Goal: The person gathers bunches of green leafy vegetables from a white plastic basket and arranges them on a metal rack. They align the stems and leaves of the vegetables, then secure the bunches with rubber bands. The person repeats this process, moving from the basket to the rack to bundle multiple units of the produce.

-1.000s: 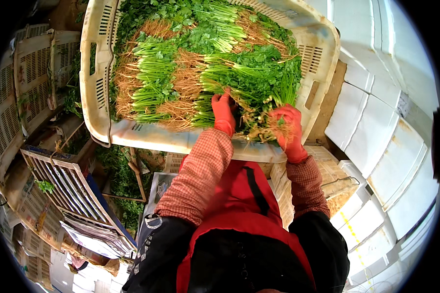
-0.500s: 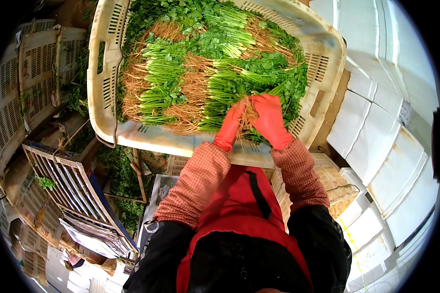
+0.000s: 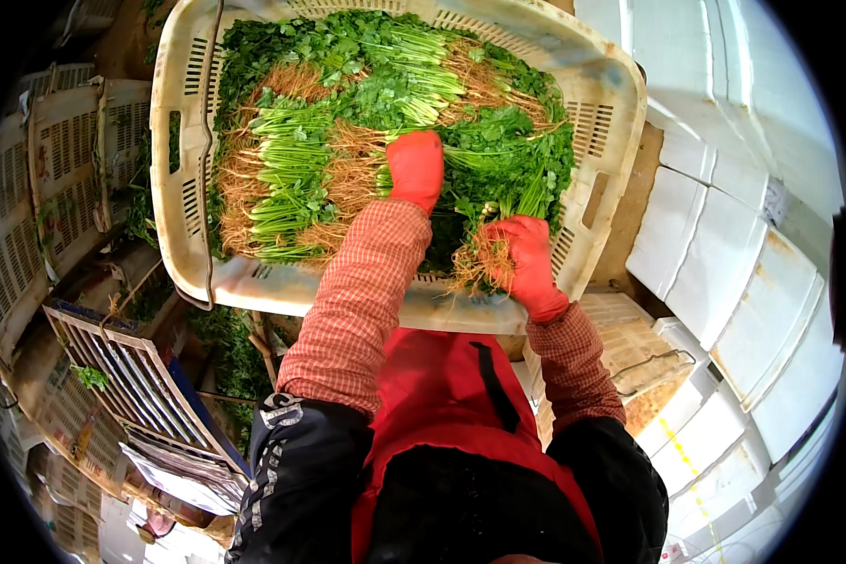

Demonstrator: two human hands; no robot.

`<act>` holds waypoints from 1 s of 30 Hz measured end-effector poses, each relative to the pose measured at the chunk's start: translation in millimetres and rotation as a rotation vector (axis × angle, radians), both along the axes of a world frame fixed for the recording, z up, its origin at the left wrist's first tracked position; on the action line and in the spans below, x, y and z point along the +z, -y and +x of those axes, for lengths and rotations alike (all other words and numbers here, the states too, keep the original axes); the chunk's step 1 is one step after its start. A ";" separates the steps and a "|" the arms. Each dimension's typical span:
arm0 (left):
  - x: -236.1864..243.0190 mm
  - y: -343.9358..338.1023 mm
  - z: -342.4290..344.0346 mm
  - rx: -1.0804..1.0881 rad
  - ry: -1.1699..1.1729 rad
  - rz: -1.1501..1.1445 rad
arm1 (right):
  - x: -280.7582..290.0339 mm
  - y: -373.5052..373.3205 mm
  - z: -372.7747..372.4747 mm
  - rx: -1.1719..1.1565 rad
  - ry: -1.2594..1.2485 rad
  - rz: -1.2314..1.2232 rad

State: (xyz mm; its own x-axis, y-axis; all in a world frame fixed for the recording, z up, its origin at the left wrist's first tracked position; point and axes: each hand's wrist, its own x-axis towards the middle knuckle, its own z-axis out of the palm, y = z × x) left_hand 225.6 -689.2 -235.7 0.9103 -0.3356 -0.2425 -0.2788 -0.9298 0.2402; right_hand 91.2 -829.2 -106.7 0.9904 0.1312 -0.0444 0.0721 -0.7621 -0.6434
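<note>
A large cream plastic crate [image 3: 254, 287] holds rows of leafy green coriander [image 3: 296, 179] with pale stems and brown roots. My left hand [image 3: 415, 169], in a red rubber glove, is closed over the root end of the stems in the crate's middle; its fingertips are hidden beneath it. At the crate's near right, my right hand [image 3: 528, 263], gloved the same, is closed on a coriander bunch [image 3: 484, 261] by its tangled roots. That bunch's leaves point away from me, toward the crate's right wall. A dark green hollow shows between my hands.
White boxes [image 3: 714, 235] are stacked along the right. Slatted crates [image 3: 66, 150] stand at the left. Nearer, a metal-barred rack [image 3: 136, 367] leans beside loose greens [image 3: 224, 343]. Another cream crate [image 3: 639, 348] sits below the right side. A bent metal rod [image 3: 205, 160] crosses the crate's left end.
My hands have come apart. The left has moved away from me and leftward onto the middle stems; the right has drawn slightly nearer, keeping the rooted bunch. The crate appears shifted slightly left.
</note>
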 end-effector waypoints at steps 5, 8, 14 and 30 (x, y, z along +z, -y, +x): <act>8.3 -3.9 1.2 0.002 0.073 -0.119 | -5.3 -6.5 6.0 -0.028 -0.014 -0.027; 45.7 -15.2 -8.5 -0.133 0.194 -0.373 | -10.8 -14.3 17.2 -0.031 0.007 -0.044; 71.7 -34.0 -33.6 0.272 -0.741 -0.973 | -30.1 -28.4 52.0 0.120 -0.011 -0.121; -25.6 -49.5 -70.4 0.484 -0.990 -1.030 | 65.4 61.6 -11.2 -0.675 -0.189 0.698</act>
State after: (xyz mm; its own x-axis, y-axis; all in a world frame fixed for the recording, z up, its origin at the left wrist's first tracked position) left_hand 155.2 -639.7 -261.4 0.5937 -0.4606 -0.6598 0.6575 -0.1950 0.7278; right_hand 80.0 -890.8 -41.3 0.8517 -0.4015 -0.3368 -0.3880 -0.0512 -0.9202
